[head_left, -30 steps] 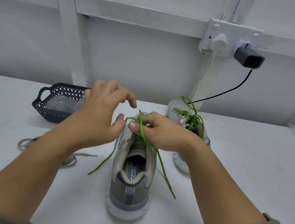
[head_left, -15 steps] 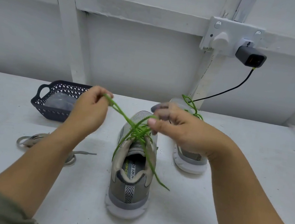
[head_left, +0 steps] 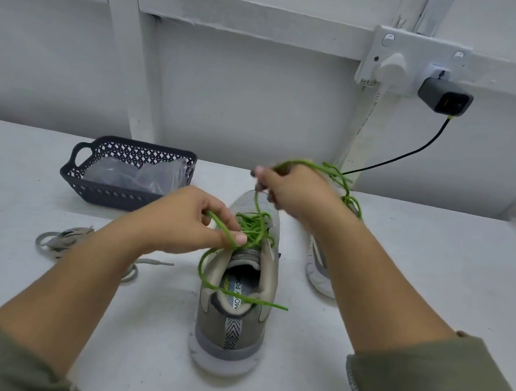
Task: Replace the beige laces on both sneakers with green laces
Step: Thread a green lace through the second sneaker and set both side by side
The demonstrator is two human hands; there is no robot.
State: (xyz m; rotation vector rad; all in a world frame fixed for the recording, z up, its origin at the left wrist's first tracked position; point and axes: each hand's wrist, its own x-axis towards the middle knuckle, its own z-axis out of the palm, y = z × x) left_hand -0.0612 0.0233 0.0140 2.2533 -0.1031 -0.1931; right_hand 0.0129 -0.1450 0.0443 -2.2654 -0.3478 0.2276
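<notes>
A grey sneaker [head_left: 231,330] stands heel towards me in the middle of the white table. A green lace [head_left: 255,228] is threaded over its tongue, and one loose end lies across the shoe's opening. My left hand [head_left: 193,219] pinches a strand of this lace at the top eyelets. My right hand [head_left: 293,190] is raised over the toe and grips the other strand, pulling it up and back. The second sneaker [head_left: 319,270] stands behind my right forearm, mostly hidden, with its own green lace [head_left: 346,191] showing above my wrist.
Beige laces [head_left: 61,239] lie loose on the table at the left. A dark perforated basket [head_left: 124,193] with a clear plastic bag stands at the back left. A wall socket with a black charger [head_left: 444,97] and cable is at the back right.
My left hand has come down and right to the top eyelets, still on its strand. My right hand has lifted up and back over the toe, drawing its strand higher.
</notes>
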